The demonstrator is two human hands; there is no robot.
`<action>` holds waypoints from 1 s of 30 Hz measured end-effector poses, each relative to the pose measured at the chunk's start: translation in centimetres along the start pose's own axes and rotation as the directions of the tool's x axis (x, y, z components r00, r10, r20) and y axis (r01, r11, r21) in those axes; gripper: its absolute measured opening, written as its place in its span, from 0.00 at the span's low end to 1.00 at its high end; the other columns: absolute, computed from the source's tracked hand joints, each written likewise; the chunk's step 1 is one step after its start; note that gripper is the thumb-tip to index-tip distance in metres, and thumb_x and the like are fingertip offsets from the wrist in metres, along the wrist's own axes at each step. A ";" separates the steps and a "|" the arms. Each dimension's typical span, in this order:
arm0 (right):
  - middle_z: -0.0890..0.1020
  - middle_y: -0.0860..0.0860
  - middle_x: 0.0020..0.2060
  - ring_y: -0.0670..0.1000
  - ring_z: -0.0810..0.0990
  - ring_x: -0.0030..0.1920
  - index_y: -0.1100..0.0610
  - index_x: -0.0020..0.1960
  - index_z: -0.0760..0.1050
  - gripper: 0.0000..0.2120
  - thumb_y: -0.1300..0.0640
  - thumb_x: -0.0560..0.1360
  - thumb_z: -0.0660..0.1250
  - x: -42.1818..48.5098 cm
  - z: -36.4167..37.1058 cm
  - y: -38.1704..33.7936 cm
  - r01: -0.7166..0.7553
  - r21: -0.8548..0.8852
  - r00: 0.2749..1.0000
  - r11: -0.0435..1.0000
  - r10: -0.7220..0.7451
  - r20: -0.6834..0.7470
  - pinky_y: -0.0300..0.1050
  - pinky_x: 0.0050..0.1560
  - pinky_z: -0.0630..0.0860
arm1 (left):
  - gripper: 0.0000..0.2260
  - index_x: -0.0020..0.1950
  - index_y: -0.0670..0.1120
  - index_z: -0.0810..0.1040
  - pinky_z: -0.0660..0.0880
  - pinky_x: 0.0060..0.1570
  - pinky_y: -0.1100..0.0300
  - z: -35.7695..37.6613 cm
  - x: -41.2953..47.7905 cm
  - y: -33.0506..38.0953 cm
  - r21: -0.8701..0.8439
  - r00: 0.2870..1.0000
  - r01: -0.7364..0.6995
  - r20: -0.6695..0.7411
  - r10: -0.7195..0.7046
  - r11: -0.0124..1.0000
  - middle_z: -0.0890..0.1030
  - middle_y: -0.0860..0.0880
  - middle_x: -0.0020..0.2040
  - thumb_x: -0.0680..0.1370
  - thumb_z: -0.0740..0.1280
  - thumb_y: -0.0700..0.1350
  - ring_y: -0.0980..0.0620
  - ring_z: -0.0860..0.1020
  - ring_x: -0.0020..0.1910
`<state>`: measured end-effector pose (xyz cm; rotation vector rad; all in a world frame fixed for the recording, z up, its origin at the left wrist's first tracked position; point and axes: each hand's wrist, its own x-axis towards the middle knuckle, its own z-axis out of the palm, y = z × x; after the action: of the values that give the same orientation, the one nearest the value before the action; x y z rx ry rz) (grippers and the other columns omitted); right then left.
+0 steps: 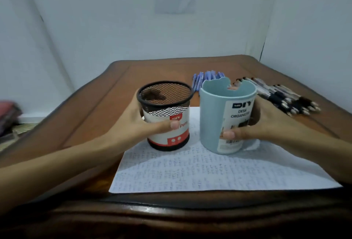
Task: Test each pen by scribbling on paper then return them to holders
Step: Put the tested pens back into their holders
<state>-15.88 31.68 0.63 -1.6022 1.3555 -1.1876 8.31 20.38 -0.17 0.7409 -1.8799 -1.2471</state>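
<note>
My left hand point(142, 122) grips a black mesh pen holder point(167, 105) with a red and white label, its thumb across the front. My right hand point(266, 124) grips a light blue plastic desk organizer point(215, 120) beside it. Both holders look empty and sit over the far part of a white sheet of paper point(200, 172) covered with faint scribbles. A bunch of blue pens point(206, 77) lies behind the holders. A pile of black and white pens point(285, 97) lies at the right, behind my right hand.
The wooden table point(91, 112) has a raised rim and its front edge runs close to me. White walls stand behind and to the right. Some reddish items point(8, 112) lie off the table at the far left.
</note>
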 end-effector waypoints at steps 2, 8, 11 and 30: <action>0.82 0.43 0.53 0.43 0.80 0.55 0.44 0.67 0.66 0.46 0.53 0.53 0.81 0.0 0.0 0.2 -0.006 -0.008 1.000 1.000 0.006 -0.014 0.39 0.54 0.78 | 0.36 0.64 0.48 0.71 0.77 0.44 0.67 0.1 0.0 0.0 0.007 1.000 -0.017 0.011 0.017 1.000 0.82 0.53 0.53 0.59 0.80 0.45 0.57 0.81 0.52; 0.82 0.38 0.51 0.38 0.80 0.52 0.43 0.65 0.66 0.46 0.45 0.49 0.78 0.1 0.3 0.4 0.011 -0.054 1.000 0.998 -0.012 -0.026 0.34 0.47 0.78 | 0.36 0.62 0.51 0.70 0.77 0.41 0.68 0.0 -0.1 -0.1 0.014 0.999 -0.031 0.026 0.030 0.999 0.81 0.53 0.53 0.58 0.81 0.47 0.59 0.80 0.51; 0.82 0.41 0.54 0.40 0.79 0.55 0.43 0.66 0.65 0.46 0.44 0.51 0.78 0.0 -0.1 0.5 0.008 -0.027 1.000 1.000 -0.008 0.015 0.39 0.52 0.78 | 0.40 0.63 0.50 0.69 0.78 0.46 0.65 -0.4 0.0 0.1 0.026 0.998 -0.039 0.050 0.038 0.999 0.81 0.54 0.55 0.55 0.80 0.57 0.57 0.80 0.54; 0.68 0.55 0.70 0.56 0.68 0.68 0.53 0.73 0.60 0.30 0.43 0.76 0.64 15.1 -9.2 -1.5 -0.244 -0.393 0.944 0.886 0.125 -0.306 0.53 0.68 0.65 | 0.18 0.62 0.46 0.72 0.70 0.60 0.53 -2.5 16.7 6.0 0.018 0.999 0.033 -0.032 -0.032 0.999 0.76 0.48 0.61 0.80 0.55 0.56 0.52 0.74 0.61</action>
<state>-23.77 17.54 7.91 -1.5855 2.0170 -1.0700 0.80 8.10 10.48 0.7996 -1.8629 -1.2324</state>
